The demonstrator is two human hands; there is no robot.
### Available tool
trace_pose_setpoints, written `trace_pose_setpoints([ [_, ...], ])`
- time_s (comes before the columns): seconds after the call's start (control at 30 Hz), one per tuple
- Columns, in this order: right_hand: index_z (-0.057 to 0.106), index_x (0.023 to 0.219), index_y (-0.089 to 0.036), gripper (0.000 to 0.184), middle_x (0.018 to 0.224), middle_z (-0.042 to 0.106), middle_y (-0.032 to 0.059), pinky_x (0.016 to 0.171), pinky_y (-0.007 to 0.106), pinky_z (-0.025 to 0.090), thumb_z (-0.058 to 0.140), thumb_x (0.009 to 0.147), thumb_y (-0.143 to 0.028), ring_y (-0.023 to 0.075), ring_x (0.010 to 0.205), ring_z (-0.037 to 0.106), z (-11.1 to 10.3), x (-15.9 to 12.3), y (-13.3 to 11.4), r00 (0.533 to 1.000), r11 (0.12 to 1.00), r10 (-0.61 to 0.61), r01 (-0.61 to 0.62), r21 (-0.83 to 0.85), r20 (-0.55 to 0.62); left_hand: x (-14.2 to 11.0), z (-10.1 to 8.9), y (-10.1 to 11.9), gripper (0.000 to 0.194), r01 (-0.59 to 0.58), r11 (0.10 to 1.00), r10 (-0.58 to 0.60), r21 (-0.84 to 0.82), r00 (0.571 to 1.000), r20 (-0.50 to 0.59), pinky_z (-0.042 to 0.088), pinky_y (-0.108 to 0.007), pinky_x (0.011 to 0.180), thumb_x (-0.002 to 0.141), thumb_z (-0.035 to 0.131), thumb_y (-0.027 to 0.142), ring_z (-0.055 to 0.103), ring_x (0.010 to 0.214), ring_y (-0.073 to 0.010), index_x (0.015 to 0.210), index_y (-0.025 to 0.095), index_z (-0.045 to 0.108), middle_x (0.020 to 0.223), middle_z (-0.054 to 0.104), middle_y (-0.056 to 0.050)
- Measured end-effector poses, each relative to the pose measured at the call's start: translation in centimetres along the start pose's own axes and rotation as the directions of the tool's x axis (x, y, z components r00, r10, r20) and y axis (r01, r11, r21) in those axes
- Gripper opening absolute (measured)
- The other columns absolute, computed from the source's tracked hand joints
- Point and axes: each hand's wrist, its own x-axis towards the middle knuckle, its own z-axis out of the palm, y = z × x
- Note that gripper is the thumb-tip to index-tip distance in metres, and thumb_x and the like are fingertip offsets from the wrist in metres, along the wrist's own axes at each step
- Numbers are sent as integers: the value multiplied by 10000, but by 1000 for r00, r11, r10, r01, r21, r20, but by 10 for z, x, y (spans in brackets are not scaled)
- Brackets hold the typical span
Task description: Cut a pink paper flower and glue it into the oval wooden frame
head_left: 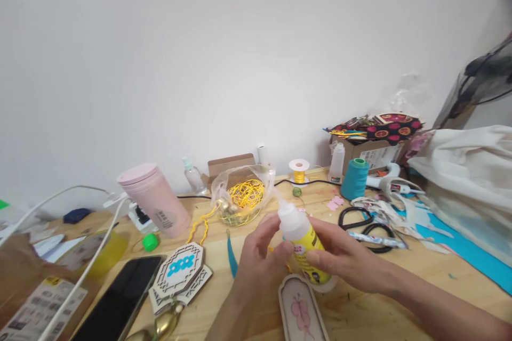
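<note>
A white glue bottle point(301, 238) with a yellow label is held upright and slightly tilted over the wooden table point(404, 282). My right hand point(347, 260) wraps round its body from the right. My left hand point(258, 256) touches the bottle's left side with thumb and fingers pinched at it. Just below the bottle lies a small arched wooden frame point(301, 313) with a pink butterfly in it. A green cap point(151, 242) lies to the left on the table.
A pink flask point(155, 200), a phone point(118, 298), a carved wooden ornament point(180, 273), a bag of yellow wire point(243, 195), a teal thread cone point(354, 179), black scissors point(362, 224), a cardboard box point(370, 150) and white fabric point(468, 176) crowd the table. White cables point(72, 282) cross at left.
</note>
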Motion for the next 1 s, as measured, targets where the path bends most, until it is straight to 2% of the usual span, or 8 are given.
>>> trace_pose_setpoints([
  [0.1,572,1079,-262,267,951,580,2,770,288,402,511,823,-310,197,874,504,2,-2,9,999,996,38,-36,76,-21,1,1,0,317,77,996,-77,-49,997,11,444,-348,783,636,679,288,568,912,-262,929,178,632,921,656,-65],
  [0.23,600,1022,-268,261,865,594,-16,643,230,426,591,769,-336,164,784,522,5,-4,19,978,944,168,-124,304,-122,1,9,-1,293,82,991,-93,-101,989,-112,473,-290,669,590,708,228,597,787,-218,869,164,644,822,666,-43],
  [0.33,575,1030,-247,393,857,599,-11,579,191,433,705,664,-302,133,727,544,13,-4,23,944,764,297,-144,629,-145,0,13,0,369,52,988,-95,-145,946,-311,475,-260,670,524,736,182,607,792,-206,878,153,636,821,682,-37],
  [0.47,586,965,-237,435,882,624,-11,730,167,430,759,572,-171,107,808,571,29,-5,19,953,449,281,-22,893,-118,0,14,4,421,43,985,-120,-169,874,-471,493,-273,705,547,689,166,617,832,-215,958,132,601,846,694,-45],
  [0.67,551,1020,-240,497,841,645,-2,723,218,466,734,586,-84,145,789,599,33,-3,19,964,317,230,59,947,-137,0,22,0,487,94,973,-180,-212,882,-435,505,-295,719,547,671,126,612,883,-239,1022,141,560,882,688,-56],
  [0.77,560,1006,-189,430,838,656,16,626,154,479,717,629,-52,92,688,601,26,-4,27,957,236,265,55,970,-118,0,22,-2,404,22,984,-100,-179,892,-441,493,-278,742,560,643,119,585,941,-236,959,162,596,959,660,-56],
  [0.87,592,938,-157,330,830,668,29,517,92,468,717,650,-52,49,602,591,24,-6,31,950,146,297,57,988,-99,1,19,-1,297,-41,994,-15,-104,872,-489,457,-256,805,572,616,115,529,1027,-227,861,181,639,1031,618,-41],
  [1.0,624,821,-143,269,786,673,16,542,84,502,744,606,-36,65,654,620,27,-7,28,956,56,292,22,998,-37,1,19,-2,248,-51,998,33,-29,902,-430,411,-297,875,576,636,137,493,1054,-236,814,201,652,1000,596,-22],
])
